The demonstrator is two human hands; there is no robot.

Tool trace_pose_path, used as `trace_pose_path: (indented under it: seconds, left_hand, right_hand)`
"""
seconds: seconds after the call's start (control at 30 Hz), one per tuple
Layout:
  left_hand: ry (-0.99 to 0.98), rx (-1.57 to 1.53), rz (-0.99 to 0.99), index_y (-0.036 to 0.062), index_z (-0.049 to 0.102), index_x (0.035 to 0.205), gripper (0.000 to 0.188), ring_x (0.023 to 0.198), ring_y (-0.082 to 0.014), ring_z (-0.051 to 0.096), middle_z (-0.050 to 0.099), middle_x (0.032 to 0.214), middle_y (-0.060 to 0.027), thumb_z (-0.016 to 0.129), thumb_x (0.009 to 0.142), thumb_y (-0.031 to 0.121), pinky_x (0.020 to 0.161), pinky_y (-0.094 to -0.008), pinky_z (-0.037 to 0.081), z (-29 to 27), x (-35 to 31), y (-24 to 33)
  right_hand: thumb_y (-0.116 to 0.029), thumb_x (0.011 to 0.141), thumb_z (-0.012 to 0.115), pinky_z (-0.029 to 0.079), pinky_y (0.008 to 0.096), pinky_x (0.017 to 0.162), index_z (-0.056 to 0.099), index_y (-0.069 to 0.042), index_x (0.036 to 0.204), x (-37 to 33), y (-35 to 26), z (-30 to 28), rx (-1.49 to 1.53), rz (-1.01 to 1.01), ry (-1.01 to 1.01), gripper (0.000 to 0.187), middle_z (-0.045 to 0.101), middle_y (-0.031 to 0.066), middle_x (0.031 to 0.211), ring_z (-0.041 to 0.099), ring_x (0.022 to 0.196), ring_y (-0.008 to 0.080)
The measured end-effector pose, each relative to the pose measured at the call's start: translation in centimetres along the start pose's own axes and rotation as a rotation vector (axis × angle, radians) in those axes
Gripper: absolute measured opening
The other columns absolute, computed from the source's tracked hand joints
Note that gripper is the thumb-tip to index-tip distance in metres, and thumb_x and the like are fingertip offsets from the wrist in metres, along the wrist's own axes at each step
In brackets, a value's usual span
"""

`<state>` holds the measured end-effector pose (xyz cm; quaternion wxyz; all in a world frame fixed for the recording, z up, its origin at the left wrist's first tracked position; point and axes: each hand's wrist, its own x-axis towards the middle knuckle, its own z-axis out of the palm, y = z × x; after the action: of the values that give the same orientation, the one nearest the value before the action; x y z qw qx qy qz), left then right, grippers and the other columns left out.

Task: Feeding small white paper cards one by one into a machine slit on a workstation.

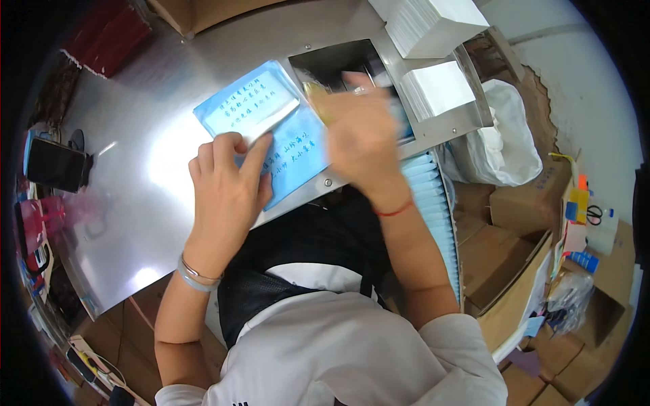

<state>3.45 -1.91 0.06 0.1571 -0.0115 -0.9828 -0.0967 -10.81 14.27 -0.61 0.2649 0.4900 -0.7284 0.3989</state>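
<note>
A light-blue printed bag lies on the steel table, with a white, folded-looking strip across its middle. My left hand rests on its left side, fingers bent and thumb pressed against the strip's lower end, gripping the bag there. My right hand is over the bag's right edge, beside a dark rectangular opening in the tabletop. Motion smears its fingers. Something yellowish shows at its left side; whether the hand holds it is unclear.
Stacks of folded white napkins stand at the table's right end. Below them are a row of light-blue bags and a white sack. Cardboard boxes fill the right side. A phone on a stand is at the left.
</note>
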Motion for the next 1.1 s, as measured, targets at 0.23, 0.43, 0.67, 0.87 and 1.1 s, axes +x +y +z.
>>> trace_pose_path:
  seconds: [0.23, 0.43, 0.67, 0.87, 1.1]
  left_hand:
    - [0.011, -0.041, 0.035, -0.0037, 0.056, 0.123, 0.056, 0.093, -0.028, 0.052, 0.053, 0.102, -0.013, 0.075, 0.071, 0.009, 0.082, -0.0389, 0.044, 0.6, 2.3, 1.0]
    - [-0.269, 0.0, -0.178, -0.0012, 0.065, 0.093, 0.043, 0.095, -0.0311, 0.053, 0.054, 0.108, -0.0163, 0.082, 0.07, 0.031, 0.084, -0.0355, 0.043, -0.8, 2.9, 0.2]
    - [0.004, -0.244, -0.028, -0.0016, 0.061, 0.082, 0.034, 0.098, -0.0358, 0.057, 0.054, 0.107, -0.0183, 0.084, 0.069, 0.02, 0.084, -0.0441, 0.048, 0.0, 2.5, -0.3]
    - [-0.086, -0.286, -0.119, -0.001, 0.06, 0.086, 0.03, 0.097, -0.0373, 0.059, 0.053, 0.109, -0.02, 0.08, 0.076, 0.019, 0.084, -0.0428, 0.051, -0.5, 2.4, 0.0]
    - [0.01, -0.351, -0.119, 0.0014, 0.06, 0.092, 0.025, 0.088, -0.0324, 0.058, 0.054, 0.106, -0.0152, 0.072, 0.085, 0.022, 0.082, -0.0404, 0.05, -0.9, 2.6, 0.0]
  right_hand:
    - [-0.007, 0.081, 0.066, 0.046, 0.0433, 0.075, 0.071, -0.002, 0.095, -1.6, 5.0, -6.3, -0.728, 0.337, -0.139, 0.016, 0.058, 0.0107, 0.09, 0.054, 0.084, 0.031]
    - [-0.006, 0.081, 0.065, 0.049, 0.0428, 0.071, 0.071, 0.002, 0.087, -1.1, 6.4, -8.1, -0.53, 0.335, -0.198, 0.012, 0.061, 0.016, 0.085, 0.059, 0.077, 0.0339]
    - [-0.006, 0.079, 0.068, 0.05, 0.0422, 0.073, 0.069, 0.003, 0.088, 1.7, 5.1, -8.5, -0.595, 0.373, -0.397, 0.013, 0.063, 0.0153, 0.082, 0.062, 0.074, 0.0325]
    - [-0.006, 0.08, 0.069, 0.05, 0.027, 0.07, 0.065, 0.002, 0.098, 2.5, -0.3, 0.3, 0.371, 0.75, -0.027, 0.02, 0.069, 0.0089, 0.085, 0.064, 0.079, 0.0142]
    - [0.003, 0.069, 0.056, 0.047, 0.0427, 0.084, 0.07, -0.003, 0.089, 0.1, -0.1, 1.5, 0.069, 0.055, -0.594, 0.026, 0.066, 0.0149, 0.08, 0.062, 0.089, 0.0316]
